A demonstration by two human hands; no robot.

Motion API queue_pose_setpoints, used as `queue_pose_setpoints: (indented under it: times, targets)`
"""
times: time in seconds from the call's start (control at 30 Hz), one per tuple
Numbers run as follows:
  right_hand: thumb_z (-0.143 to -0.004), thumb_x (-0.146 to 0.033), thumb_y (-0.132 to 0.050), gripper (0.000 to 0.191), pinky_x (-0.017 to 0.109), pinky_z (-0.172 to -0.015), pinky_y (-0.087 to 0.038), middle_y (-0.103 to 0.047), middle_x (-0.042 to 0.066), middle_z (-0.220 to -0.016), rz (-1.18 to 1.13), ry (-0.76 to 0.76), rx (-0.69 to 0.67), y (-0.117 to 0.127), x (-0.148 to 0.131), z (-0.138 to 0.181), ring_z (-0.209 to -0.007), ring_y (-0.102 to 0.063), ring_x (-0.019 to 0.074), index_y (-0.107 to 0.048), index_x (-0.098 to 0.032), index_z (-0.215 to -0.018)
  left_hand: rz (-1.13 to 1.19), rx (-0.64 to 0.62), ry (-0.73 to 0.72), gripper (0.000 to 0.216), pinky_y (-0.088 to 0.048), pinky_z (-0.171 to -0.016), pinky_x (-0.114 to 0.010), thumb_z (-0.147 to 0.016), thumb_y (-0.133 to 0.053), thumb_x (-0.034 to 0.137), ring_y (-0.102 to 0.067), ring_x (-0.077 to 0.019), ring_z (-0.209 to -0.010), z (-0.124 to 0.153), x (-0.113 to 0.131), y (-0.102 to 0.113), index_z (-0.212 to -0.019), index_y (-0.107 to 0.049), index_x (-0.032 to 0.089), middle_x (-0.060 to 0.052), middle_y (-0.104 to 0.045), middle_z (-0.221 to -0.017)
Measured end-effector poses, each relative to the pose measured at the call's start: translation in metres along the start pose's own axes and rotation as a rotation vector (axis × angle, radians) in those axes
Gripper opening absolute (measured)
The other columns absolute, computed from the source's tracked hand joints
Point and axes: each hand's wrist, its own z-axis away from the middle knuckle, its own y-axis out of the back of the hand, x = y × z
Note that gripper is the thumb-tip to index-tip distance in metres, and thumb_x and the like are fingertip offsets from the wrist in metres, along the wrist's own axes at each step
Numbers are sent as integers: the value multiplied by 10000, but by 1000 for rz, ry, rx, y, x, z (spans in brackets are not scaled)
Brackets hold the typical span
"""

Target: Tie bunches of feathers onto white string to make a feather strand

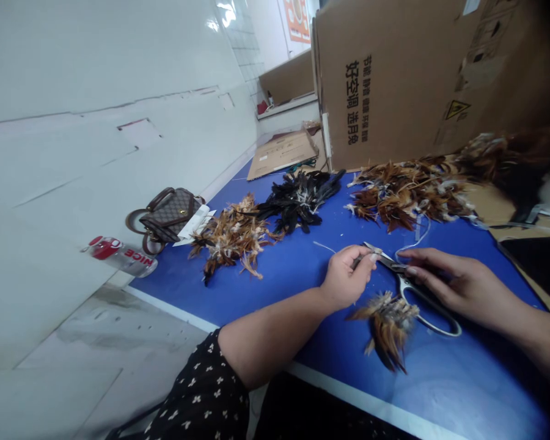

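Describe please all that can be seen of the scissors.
The scissors have metallic-looking blades and dark handle loops with pale edges. Over the blue table, the blades point toward the left hand. The right hand has fingertips near the pivot; any grip is unclear. A feather bunch sits beside one handle.

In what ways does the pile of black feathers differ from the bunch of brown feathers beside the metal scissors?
The pile of black feathers is mostly black with some whitish parts; the bunch of brown feathers mixes brown with paler tones. The black pile spreads wider, while the brown bunch is smaller. The black pile lies farther away; the brown bunch is beside the metal scissors. Both consist of feathers.
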Motion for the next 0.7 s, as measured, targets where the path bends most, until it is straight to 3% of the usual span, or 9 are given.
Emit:
queue_pose_setpoints:
  times: [0.13,0.23,0.3,0.47,0.7]
  targets:
    - [-1086,-430,-693,436,322,-887,-676,-897,82,-1190,66,86,10,-5,5,5,-919,-860,229,-746,-271,-1488,-164,-28,-265,321,-607,-896,-400,-1078,-658,500,-728,-228,-970,8,8,1,-994,-774,213,-142,-763,-1113]
    - [-1098,-392,-674,566,293,-804,-665,-894,59,-1109,80,123,1,-6,3,8,-828,-841,197,-614,-301,-1654,-243,-140,-401,267,-568,-1148,-544,-1096,-606,415,-718,-320,-1289,12,13,0,-1007,-771,225,-195,-764,-1307]
    - [-1099,-383,-655,630,288,-769,-664,-893,58,-1061,75,134,-9,-7,-1,8,-797,-840,197,-546,-294,-1714,-281,-221,-438,242,-527,-1222,-594,-1085,-604,389,-697,-350,-1370,12,13,-1,-1009,-769,229,-202,-757,-1362]
    - [-1098,-340,-605,672,303,-779,-690,-907,69,-1094,62,180,-17,-8,-14,5,-839,-876,224,-481,-307,-1758,-279,-337,-409,151,-561,-1177,-573,-1015,-658,313,-724,-377,-1304,8,8,-3,-933,-774,261,-171,-798,-1149]
    - [-1083,-354,-629,637,274,-705,-669,-894,36,-984,28,162,-7,-6,-22,2,-730,-836,196,-555,-297,-1713,-235,-281,-266,190,-592,-1014,-531,-999,-656,374,-716,-328,-1021,10,9,-2,-879,-749,260,-137,-754,-942]
